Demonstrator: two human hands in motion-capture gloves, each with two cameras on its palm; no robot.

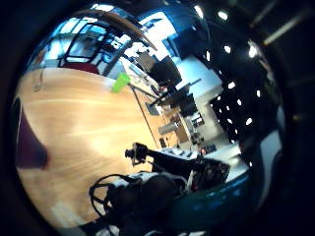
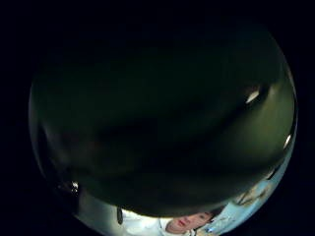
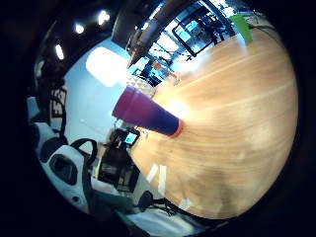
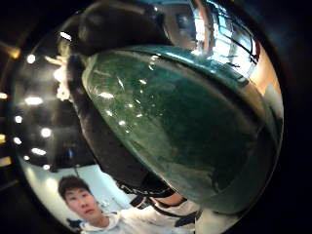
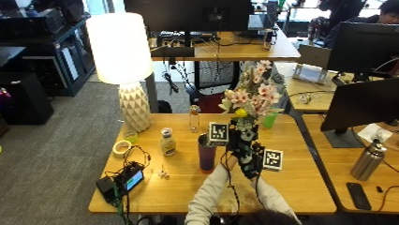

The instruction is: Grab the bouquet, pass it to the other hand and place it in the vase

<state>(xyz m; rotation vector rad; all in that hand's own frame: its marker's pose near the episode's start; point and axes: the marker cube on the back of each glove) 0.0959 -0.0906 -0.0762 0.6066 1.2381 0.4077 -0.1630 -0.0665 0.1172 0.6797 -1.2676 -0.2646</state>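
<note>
Above the wooden table (image 5: 299,180), the person holds the bouquet (image 5: 252,101) upright, with both hands together on its dark green stem wrap. The pink and cream flowers stand over the hands, and one yellow bloom sits low among them. The left hand (image 5: 233,143) grasps the wrap at its upper part, and the right hand (image 5: 252,161) grasps it just below. In the right thumb side palm view, the green wrap (image 4: 195,126) fills the picture and a gloved hand (image 4: 105,136) curls around it. The purple vase (image 5: 206,153) stands on the table just to the left of the hands, apart from the bouquet. A green cup (image 5: 269,120) stands behind the bouquet.
</note>
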